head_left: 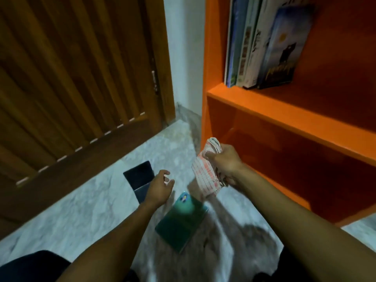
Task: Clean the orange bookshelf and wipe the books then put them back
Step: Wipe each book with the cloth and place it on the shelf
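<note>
Gripping a bunched striped cloth (205,171) in front of the orange bookshelf (284,117), the right hand (223,159) has its grip pinched on it, left hand (160,186) loosely spread over a dark book (139,177) and green book (181,218) on the floor (81,210), more books (262,41) upright on the upper shelf.

The bookshelf (284,117) was bright orange, the cloth (204,176) white with red stripes, one floor book (181,222) green, the other book (140,178) dark.
</note>
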The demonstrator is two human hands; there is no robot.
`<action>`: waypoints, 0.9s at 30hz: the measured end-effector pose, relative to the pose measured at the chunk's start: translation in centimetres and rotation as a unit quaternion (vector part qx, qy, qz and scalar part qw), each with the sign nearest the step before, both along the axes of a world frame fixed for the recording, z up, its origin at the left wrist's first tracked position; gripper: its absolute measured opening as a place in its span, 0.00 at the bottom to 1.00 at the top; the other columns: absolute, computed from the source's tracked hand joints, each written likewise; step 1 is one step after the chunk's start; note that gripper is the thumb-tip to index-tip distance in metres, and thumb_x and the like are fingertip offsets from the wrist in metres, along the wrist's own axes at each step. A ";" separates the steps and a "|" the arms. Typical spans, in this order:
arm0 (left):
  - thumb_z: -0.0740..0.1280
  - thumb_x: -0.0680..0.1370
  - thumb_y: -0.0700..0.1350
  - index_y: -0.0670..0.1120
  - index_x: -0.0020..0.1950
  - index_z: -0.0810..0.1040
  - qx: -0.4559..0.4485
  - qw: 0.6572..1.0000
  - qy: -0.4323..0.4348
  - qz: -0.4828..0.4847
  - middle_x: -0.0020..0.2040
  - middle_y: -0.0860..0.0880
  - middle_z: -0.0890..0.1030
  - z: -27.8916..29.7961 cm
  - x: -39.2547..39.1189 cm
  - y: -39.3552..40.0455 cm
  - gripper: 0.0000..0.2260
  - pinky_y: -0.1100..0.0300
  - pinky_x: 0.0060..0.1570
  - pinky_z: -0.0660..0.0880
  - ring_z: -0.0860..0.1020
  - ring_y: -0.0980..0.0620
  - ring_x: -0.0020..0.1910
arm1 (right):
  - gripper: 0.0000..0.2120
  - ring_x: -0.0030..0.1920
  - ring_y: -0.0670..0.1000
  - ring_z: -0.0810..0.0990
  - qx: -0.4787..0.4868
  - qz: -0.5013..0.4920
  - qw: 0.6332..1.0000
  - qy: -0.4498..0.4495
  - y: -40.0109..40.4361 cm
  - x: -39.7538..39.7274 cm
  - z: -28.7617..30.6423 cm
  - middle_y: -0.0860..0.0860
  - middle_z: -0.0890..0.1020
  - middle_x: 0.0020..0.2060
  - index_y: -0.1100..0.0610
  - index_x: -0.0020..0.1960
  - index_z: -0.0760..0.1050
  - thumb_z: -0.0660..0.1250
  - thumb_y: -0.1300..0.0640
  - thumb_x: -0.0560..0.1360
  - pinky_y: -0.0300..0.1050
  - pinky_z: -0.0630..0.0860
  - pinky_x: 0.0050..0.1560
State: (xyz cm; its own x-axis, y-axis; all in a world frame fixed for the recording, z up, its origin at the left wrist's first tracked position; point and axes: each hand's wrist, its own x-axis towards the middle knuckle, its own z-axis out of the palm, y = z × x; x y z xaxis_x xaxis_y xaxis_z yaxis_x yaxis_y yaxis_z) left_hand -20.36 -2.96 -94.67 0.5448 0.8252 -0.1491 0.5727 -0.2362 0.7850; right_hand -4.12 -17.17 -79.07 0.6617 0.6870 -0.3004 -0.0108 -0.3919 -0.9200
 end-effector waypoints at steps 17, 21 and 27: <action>0.65 0.78 0.48 0.47 0.71 0.65 -0.045 0.924 0.379 -0.004 0.66 0.42 0.70 -15.0 -4.2 -4.7 0.22 0.44 0.62 0.70 0.70 0.40 0.64 | 0.15 0.50 0.75 0.77 -0.015 0.069 0.996 -0.050 0.3 1.8 -3.4 0.74 0.76 0.51 0.71 0.56 0.72 0.66 0.58 0.79 0.60 0.76 0.42; 0.62 0.81 0.46 0.44 0.68 0.69 -0.089 0.938 0.333 -0.017 0.65 0.40 0.71 -14.3 -3.8 -4.1 0.16 0.46 0.60 0.73 0.73 0.39 0.63 | 0.11 0.50 0.73 0.80 0.003 0.038 0.999 -0.019 0.3 1.6 -2.8 0.71 0.79 0.50 0.66 0.52 0.76 0.68 0.57 0.78 0.75 0.75 0.49; 0.59 0.81 0.39 0.45 0.66 0.72 -0.086 0.963 0.249 -0.055 0.63 0.41 0.77 -8.8 -2.7 -2.2 0.13 0.49 0.58 0.76 0.76 0.40 0.61 | 0.11 0.40 0.60 0.72 0.014 0.007 0.999 0.034 0.8 2.7 -4.2 0.59 0.74 0.42 0.63 0.50 0.72 0.62 0.54 0.78 0.59 0.69 0.36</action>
